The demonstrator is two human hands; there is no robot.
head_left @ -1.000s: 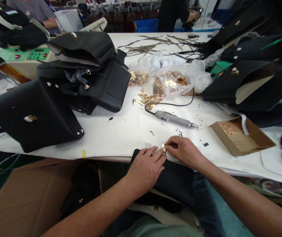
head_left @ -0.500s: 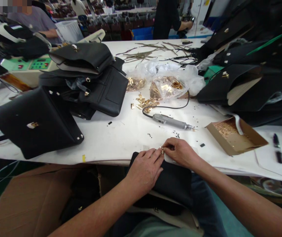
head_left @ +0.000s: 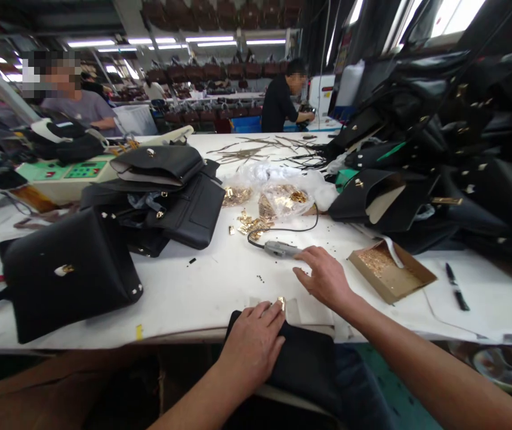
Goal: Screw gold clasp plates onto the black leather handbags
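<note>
My left hand (head_left: 255,341) lies on a black leather bag piece (head_left: 305,364) at the table's front edge. Its fingertips press on a small gold metal fitting (head_left: 281,304) at the piece's far edge. My right hand (head_left: 323,275) is over the table with its fingers apart, at the tip end of the grey electric screwdriver (head_left: 278,248). The hand covers that tip; no grip on the tool shows. Gold plates (head_left: 252,225) lie in a loose pile behind the screwdriver's cord.
Black bags (head_left: 68,269) are piled on the left, and more bags (head_left: 417,197) on the right. A cardboard tray (head_left: 410,286) of small gold parts and a black marker (head_left: 456,286) lie to the right. Plastic bags of fittings (head_left: 283,200) sit farther back. People work beyond the table.
My right hand has left the gold fitting and moved forward to the screwdriver, its fingers opening. My left hand stays on the fitting. The view has tilted up.
</note>
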